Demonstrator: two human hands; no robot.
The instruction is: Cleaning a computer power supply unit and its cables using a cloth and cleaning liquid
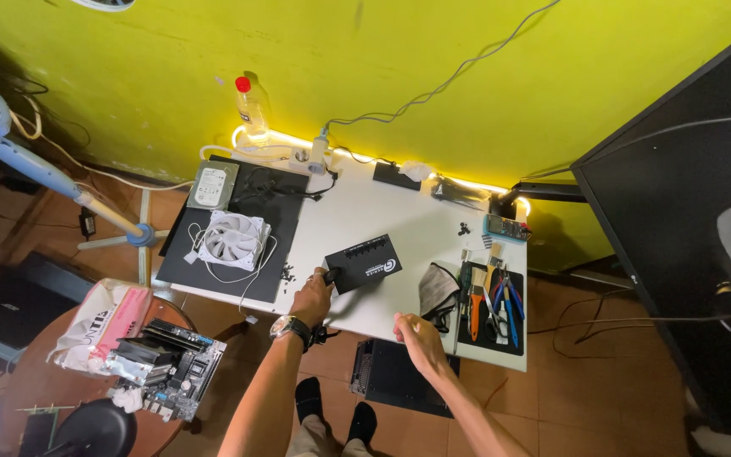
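Note:
My left hand [313, 296], with a wristwatch on its wrist, grips the left end of a black box-shaped computer power supply [365, 263] that sits tilted on the white table [357, 216]. My right hand [417, 336] hovers at the table's front edge, fingers loosely curled, holding nothing that I can see. It is nearest to a grey cloth [437, 289].
A white case fan [234, 239] and a hard drive [212, 185] lie on a black mat at the left. A tool mat with pliers and a screwdriver [491, 306] is at the right. A motherboard [167, 368] rests on a round stool. A black case panel [395, 377] lies on the floor.

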